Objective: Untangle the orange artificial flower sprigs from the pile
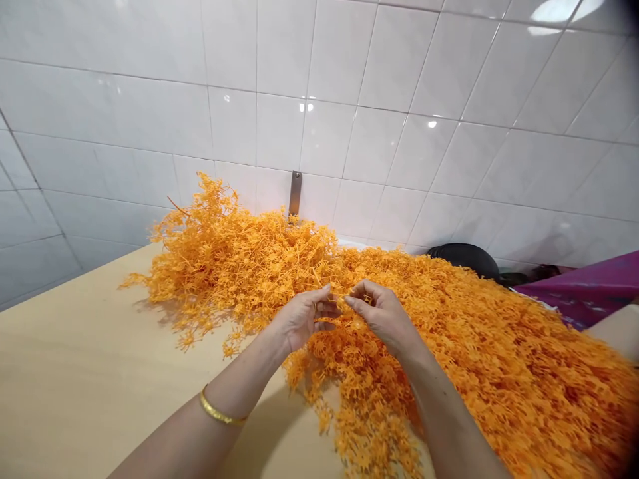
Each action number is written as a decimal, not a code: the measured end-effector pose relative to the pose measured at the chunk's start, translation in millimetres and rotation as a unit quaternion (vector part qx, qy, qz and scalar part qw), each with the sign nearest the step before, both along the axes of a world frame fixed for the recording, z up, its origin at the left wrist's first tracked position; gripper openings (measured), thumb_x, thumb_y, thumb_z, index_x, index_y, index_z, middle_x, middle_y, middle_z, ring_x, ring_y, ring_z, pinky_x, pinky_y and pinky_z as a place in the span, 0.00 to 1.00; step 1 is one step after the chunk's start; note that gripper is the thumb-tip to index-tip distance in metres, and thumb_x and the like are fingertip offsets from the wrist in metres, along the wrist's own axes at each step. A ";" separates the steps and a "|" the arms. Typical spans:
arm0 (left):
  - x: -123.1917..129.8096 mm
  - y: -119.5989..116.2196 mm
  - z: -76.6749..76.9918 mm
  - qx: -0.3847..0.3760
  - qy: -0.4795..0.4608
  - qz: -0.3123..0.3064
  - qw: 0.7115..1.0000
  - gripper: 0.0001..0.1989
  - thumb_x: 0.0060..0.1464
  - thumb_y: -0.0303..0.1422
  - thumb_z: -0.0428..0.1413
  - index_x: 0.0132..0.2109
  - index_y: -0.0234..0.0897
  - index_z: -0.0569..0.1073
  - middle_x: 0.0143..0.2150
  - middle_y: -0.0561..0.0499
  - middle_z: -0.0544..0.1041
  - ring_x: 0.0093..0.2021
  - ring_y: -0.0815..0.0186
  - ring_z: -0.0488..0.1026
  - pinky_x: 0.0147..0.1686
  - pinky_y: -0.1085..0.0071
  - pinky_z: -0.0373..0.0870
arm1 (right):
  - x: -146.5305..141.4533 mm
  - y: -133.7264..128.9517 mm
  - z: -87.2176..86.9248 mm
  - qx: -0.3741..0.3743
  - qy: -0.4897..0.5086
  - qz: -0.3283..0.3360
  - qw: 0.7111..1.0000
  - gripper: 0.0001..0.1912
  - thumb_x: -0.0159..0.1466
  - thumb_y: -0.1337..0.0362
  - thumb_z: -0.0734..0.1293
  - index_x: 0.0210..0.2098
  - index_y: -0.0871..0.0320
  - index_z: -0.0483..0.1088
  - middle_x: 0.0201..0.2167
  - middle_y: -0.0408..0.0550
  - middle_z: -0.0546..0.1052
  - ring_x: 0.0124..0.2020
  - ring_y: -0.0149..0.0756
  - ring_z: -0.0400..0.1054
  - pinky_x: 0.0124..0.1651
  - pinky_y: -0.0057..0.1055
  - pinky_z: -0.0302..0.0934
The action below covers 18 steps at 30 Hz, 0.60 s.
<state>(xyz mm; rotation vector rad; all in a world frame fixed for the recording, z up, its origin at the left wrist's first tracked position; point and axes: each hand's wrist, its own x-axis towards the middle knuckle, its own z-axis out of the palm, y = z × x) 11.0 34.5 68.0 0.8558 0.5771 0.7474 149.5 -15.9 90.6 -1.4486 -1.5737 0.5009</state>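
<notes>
My left hand [304, 316] is over the orange heap, its thumb and fingers closed around a thin orange plastic sprig. Just to its right, my right hand [382, 313] pinches a small part of the orange sprig [341, 301] between thumb and index finger. The two hands' fingertips are close together, and the exact grip is partly hidden. Around and below them, many orange artificial flower sprigs [449, 346] with small star-shaped heads lie in a thick mass. A second, looser tangle of orange sprigs [249, 259] rises behind my left hand.
The pale yellow table [74, 359] extends to the left and front. A tiled white wall [279, 126] stands behind, with a metal strip [295, 193] upright against it. Black round objects [464, 259] and purple cloth [589, 289] are at the back right.
</notes>
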 end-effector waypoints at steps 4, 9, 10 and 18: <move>3.8 -1.1 -1.1 0.013 -0.006 0.049 0.999 0.07 0.41 0.30 0.57 0.26 0.32 0.67 0.22 0.52 0.69 0.23 0.71 0.67 0.25 0.73 0.63 | 0.1 0.6 1.9 -0.019 0.020 0.031 0.999 0.07 0.51 0.60 0.63 0.27 0.58 0.63 0.23 0.40 0.63 0.23 0.27 0.54 0.26 0.25 0.49; 5.1 0.9 0.1 0.016 -0.006 0.103 0.995 0.06 0.42 0.28 0.56 0.23 0.33 0.65 0.16 0.57 0.61 0.16 0.76 0.59 0.18 0.76 0.59 | 10.9 0.9 2.2 -0.092 0.122 0.044 0.987 0.20 0.48 0.58 0.66 0.40 0.56 0.61 0.24 0.40 0.62 0.23 0.27 0.55 0.24 0.24 0.50; 4.6 1.1 0.6 0.020 -0.002 0.098 0.995 0.06 0.43 0.28 0.56 0.24 0.32 0.65 0.17 0.57 0.62 0.16 0.76 0.59 0.18 0.77 0.58 | 13.6 1.3 2.4 -0.092 0.137 0.041 0.985 0.21 0.48 0.57 0.66 0.40 0.57 0.60 0.24 0.40 0.62 0.23 0.27 0.56 0.24 0.24 0.50; 2.6 2.0 2.7 -0.048 -0.073 0.085 0.993 0.03 0.45 0.28 0.54 0.29 0.34 0.67 0.25 0.52 0.68 0.24 0.71 0.66 0.25 0.72 0.64 | 19.7 0.6 5.7 -0.057 0.150 0.015 0.987 0.18 0.47 0.56 0.67 0.34 0.59 0.63 0.24 0.41 0.64 0.24 0.28 0.57 0.27 0.27 0.52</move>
